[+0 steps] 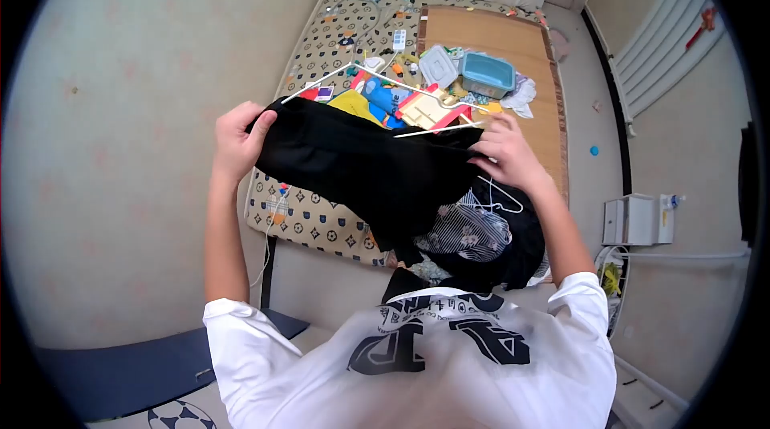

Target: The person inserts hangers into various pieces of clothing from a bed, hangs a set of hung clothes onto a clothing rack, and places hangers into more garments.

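Note:
A black garment (361, 156) is stretched between my two hands above the near part of the bed. My left hand (243, 139) is closed on its left end, thumb on top. My right hand (505, 152) pinches its right end, beside the tip of a white hanger. That white hanger (401, 80) lies along the garment's top edge, its left arm reaching down near my left hand. Below the garment, a striped floral cloth (469, 230) and more dark clothes (525, 244) lie in a pile with another white hanger (504, 198).
On the patterned bed (321, 220) are a blue bin (488, 74), a clear lid (438, 66), a yellow cloth (354, 105) and scattered small items. A brown mat (465, 28) covers the bed's right side. A white shelf unit (638, 219) stands at the right wall.

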Demonstrator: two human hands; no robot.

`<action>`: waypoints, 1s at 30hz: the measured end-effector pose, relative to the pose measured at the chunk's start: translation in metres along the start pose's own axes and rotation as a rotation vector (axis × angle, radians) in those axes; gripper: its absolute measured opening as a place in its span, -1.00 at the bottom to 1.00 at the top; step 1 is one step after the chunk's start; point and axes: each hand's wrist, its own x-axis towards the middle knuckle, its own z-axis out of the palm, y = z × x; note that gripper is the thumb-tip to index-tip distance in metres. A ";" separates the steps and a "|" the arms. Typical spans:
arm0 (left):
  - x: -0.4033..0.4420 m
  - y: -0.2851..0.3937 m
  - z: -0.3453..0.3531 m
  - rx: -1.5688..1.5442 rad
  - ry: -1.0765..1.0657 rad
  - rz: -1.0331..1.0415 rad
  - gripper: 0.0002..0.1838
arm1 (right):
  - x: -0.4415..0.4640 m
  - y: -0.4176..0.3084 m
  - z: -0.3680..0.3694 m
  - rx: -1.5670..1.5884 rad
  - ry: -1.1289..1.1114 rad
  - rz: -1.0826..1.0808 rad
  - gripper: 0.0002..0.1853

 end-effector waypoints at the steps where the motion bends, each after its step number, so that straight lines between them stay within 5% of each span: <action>1: -0.003 -0.004 -0.001 0.019 -0.009 -0.007 -0.69 | 0.004 -0.002 -0.013 -0.034 0.032 -0.024 -0.73; 11: -0.004 -0.019 -0.008 -0.101 -0.130 0.033 -0.56 | 0.050 -0.008 -0.116 -0.228 0.191 -0.114 -0.78; 16: 0.014 -0.013 0.007 -0.161 -0.213 0.020 -0.54 | 0.086 -0.017 -0.091 0.469 0.371 0.031 -0.86; 19: 0.017 -0.027 0.003 -0.143 -0.205 -0.045 -0.54 | 0.099 -0.014 -0.100 0.508 0.456 0.077 -0.87; 27: 0.009 -0.019 -0.032 0.254 -0.131 -0.057 -0.58 | 0.090 -0.026 -0.104 -0.260 0.309 0.149 -0.90; 30: 0.005 -0.016 -0.026 0.207 -0.166 0.079 -0.63 | 0.090 -0.012 -0.096 -0.108 0.319 0.162 -0.91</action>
